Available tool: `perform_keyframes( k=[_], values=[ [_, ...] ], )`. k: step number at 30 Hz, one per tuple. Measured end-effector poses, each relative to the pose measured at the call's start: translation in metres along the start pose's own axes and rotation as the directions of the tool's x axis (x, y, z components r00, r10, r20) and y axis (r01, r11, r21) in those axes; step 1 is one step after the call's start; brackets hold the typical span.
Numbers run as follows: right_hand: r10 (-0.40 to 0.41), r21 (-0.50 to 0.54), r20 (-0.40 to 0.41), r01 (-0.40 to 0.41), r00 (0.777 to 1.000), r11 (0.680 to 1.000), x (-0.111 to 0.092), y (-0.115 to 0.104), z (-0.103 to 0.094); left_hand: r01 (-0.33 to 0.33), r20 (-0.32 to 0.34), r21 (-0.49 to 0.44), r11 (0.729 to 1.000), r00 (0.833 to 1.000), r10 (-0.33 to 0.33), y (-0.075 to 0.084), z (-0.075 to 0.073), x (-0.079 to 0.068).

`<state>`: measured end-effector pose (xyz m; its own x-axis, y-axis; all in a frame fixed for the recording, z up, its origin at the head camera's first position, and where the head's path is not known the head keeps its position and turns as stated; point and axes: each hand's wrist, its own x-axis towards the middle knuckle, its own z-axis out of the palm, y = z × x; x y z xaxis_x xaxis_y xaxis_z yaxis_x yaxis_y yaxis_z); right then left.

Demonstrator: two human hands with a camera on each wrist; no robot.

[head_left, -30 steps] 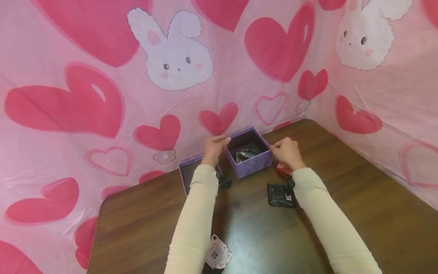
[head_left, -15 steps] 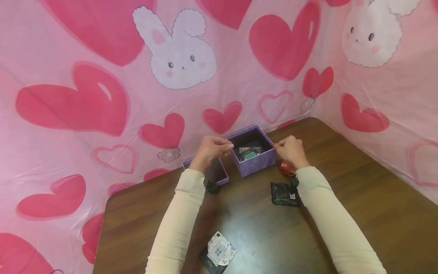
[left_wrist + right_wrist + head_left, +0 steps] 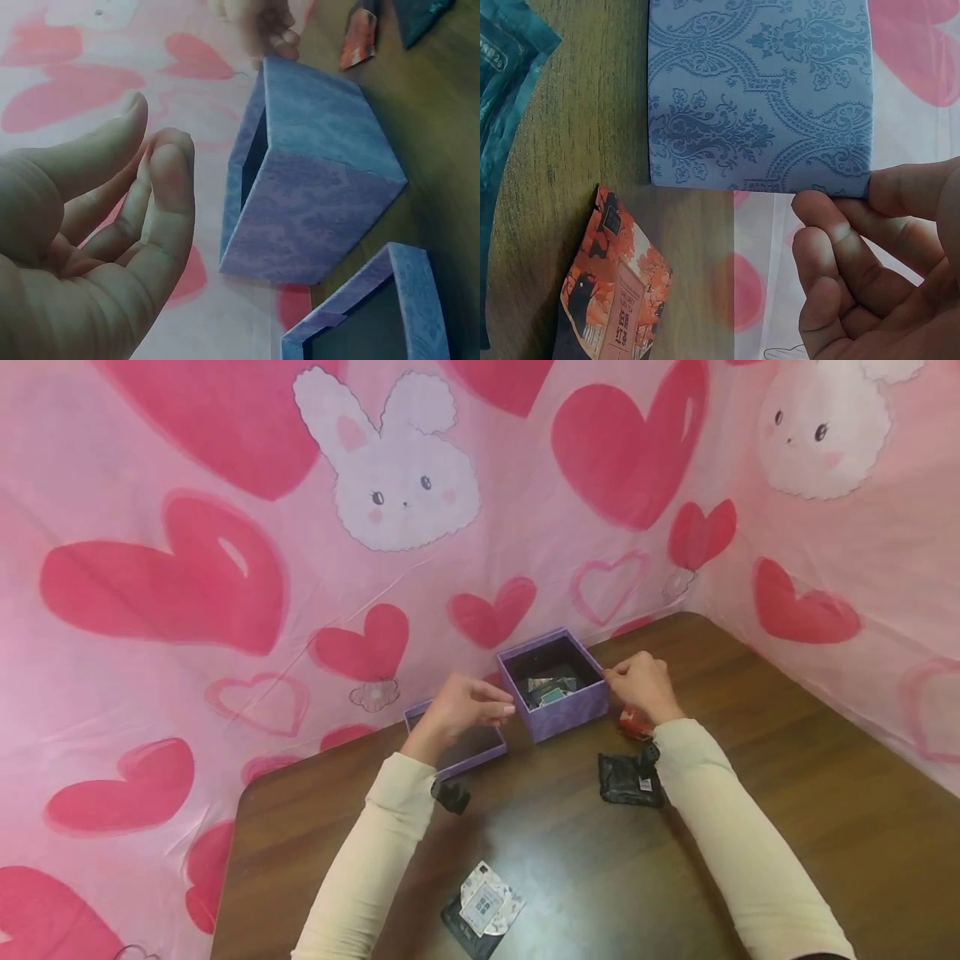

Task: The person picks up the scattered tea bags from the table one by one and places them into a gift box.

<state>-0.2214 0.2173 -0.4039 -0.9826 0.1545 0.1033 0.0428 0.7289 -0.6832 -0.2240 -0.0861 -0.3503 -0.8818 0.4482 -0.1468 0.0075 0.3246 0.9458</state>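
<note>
Nearest to the person, well short of both hands, a pale patterned packet (image 3: 491,902) lies on a dark packet (image 3: 471,937) on the tabletop (image 3: 585,868); stacked like that, the two look kept as one small pile, out of the hands' way. Farther off, beside the right wrist, a dark pouch (image 3: 626,779) lies flat, and just beyond it, below the right hand, sits a red packet (image 3: 619,289); both are apart from the box, within that hand's easy reach. Below the left hand, partly covered by it, a shallow lid (image 3: 472,764) rests hollow side up; its matching purple covering suggests that it belongs to the box, and lying aside it leaves the top uncovered.

The left hand (image 3: 468,708) holds nothing: its fingers bend loosely, the thumb apart from their tips, close to the box but not gripping it. The right hand (image 3: 641,681) pinches the box's upper corner between thumb and fingers, probably to steady it. The box (image 3: 572,718) itself stands upright between the hands, its opening facing up, so the few small packets (image 3: 553,693) at its bottom can be seen. Behind everything hangs a pink cloth (image 3: 517,518) printed with hearts and rabbits.
</note>
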Motion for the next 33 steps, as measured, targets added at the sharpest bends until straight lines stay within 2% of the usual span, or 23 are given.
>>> perform_keyframes(
  k=[3,7,14,18,23,26,31,33],
  values=[
    [-0.002,-0.003,-0.002,0.002,1.0,1.0,0.0,0.0,-0.001,-0.007,0.036,0.092,0.996,0.999,0.004,-0.007,0.003,-0.012],
    [-0.01,0.004,-0.019,0.011,1.0,1.0,-0.001,0.0,0.001,0.017,0.089,0.152,0.988,0.996,-0.031,-0.029,0.011,-0.034],
    [-0.011,-0.002,-0.012,0.011,1.0,1.0,-0.002,0.001,0.001,0.083,0.181,0.187,0.979,0.976,-0.118,-0.063,0.02,-0.067],
    [-0.016,0.0,-0.024,0.016,1.0,1.0,-0.001,0.0,0.001,0.102,0.219,0.177,0.979,0.966,-0.14,-0.074,0.023,-0.081],
    [-0.024,-0.002,-0.026,0.024,0.999,1.0,0.001,0.001,0.001,0.104,0.238,0.242,0.965,0.958,-0.163,-0.083,0.025,-0.095],
    [-0.023,-0.002,-0.022,0.023,0.999,1.0,0.001,0.002,0.001,0.082,0.215,0.359,0.93,0.962,-0.168,-0.086,0.025,-0.102],
    [-0.025,0.006,-0.026,0.025,0.999,1.0,0.0,0.003,0.001,-0.007,0.195,0.582,0.813,0.972,-0.131,-0.09,0.025,-0.112],
    [-0.029,0.005,-0.027,0.029,0.999,1.0,-0.001,0.003,0.001,-0.031,0.198,0.617,0.786,0.973,-0.118,-0.092,0.026,-0.115]
  ],
)
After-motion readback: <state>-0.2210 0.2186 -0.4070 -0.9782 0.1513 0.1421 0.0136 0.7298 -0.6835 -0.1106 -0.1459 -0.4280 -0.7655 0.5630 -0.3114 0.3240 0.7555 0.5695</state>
